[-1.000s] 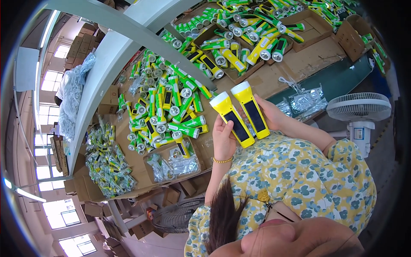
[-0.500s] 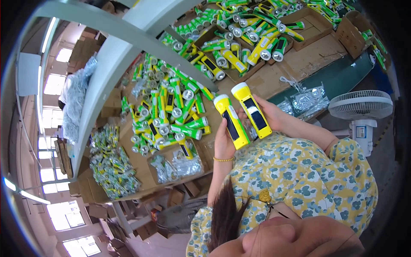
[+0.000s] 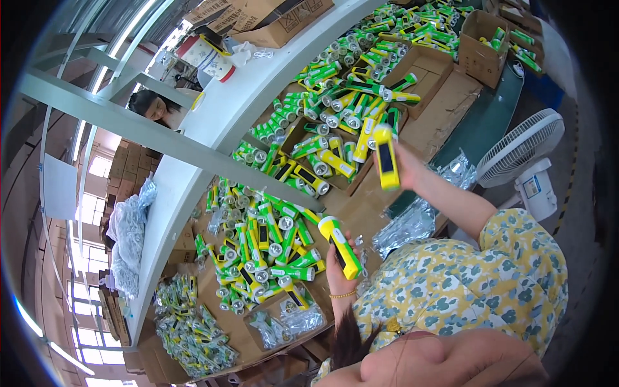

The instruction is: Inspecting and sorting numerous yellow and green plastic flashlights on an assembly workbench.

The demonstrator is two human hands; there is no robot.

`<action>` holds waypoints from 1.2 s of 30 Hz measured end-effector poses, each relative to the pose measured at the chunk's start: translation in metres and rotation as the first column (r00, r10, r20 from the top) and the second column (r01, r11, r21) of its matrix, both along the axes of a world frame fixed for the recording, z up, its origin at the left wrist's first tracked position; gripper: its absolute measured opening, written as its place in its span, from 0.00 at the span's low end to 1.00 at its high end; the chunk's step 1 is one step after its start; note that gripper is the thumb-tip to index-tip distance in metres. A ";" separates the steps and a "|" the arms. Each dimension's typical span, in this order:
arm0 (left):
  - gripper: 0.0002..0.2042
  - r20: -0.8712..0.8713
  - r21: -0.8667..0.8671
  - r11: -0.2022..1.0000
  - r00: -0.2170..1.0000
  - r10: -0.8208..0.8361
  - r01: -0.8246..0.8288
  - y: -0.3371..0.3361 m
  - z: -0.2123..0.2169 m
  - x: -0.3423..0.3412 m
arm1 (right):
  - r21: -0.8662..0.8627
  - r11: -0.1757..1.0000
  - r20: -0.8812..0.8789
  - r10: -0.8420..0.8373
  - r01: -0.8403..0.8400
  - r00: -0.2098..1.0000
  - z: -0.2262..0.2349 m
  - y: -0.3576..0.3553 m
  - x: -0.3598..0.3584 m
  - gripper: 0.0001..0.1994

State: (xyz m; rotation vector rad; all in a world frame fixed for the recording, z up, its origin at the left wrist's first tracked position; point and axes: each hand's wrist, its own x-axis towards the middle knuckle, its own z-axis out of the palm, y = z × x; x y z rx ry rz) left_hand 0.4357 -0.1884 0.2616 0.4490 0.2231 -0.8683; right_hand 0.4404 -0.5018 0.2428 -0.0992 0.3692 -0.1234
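My left hand point(image 3: 336, 276), with a beaded bracelet at the wrist, is wrapped round a yellow-green flashlight point(image 3: 340, 247). This flashlight is tilted, its white head pointing away from me and its dark panel partly covered by my fingers. Farther out, my right hand point(image 3: 407, 169) grips a second yellow flashlight point(image 3: 387, 158), whose dark panel shows in full. It is held up beside an open carton point(image 3: 362, 182) of loose flashlights. To the left of my left hand lies a large heap of green and yellow flashlights point(image 3: 261, 242).
Clear plastic packets point(image 3: 412, 222) lie near my body. Bagged flashlights point(image 3: 193, 326) are piled at the left. A grey metal beam point(image 3: 258, 177) crosses over the table. On the right stands a white fan point(image 3: 521, 148). Another person point(image 3: 155, 106) is beyond the white shelf point(image 3: 222, 138).
My hands have moved apart. The right one has carried its flashlight away from my body, toward the cartons; the left flashlight has turned, showing more of its side. The whole view has shifted.
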 end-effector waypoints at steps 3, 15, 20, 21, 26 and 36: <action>0.20 0.166 0.220 0.975 0.986 0.004 -0.041 -0.004 0.010 -0.002 | -0.006 0.957 -0.034 0.290 -0.290 0.957 -0.004 0.049 -0.026 0.21; 0.26 0.591 0.232 0.956 0.807 0.007 -0.179 -0.012 0.029 -0.006 | -0.391 0.839 0.106 0.449 -0.378 0.887 0.040 0.094 -0.041 0.20; 0.23 0.471 0.181 0.977 0.882 0.012 -0.110 -0.015 0.035 -0.004 | -0.018 0.895 0.113 0.445 -0.446 0.888 0.032 0.100 -0.033 0.21; 0.22 0.440 0.200 0.974 0.898 0.005 -0.103 -0.015 0.037 -0.004 | -0.010 0.891 0.106 0.452 -0.454 0.885 0.032 0.100 -0.033 0.21; 0.22 0.428 0.162 0.982 0.903 0.020 -0.098 -0.015 0.042 -0.007 | -0.138 0.897 0.075 0.433 -0.420 0.898 0.041 0.103 -0.040 0.22; 0.24 0.557 0.184 0.964 0.828 0.060 -0.193 -0.019 0.037 -0.009 | -0.236 0.883 0.078 0.434 -0.406 0.898 0.050 0.112 -0.043 0.21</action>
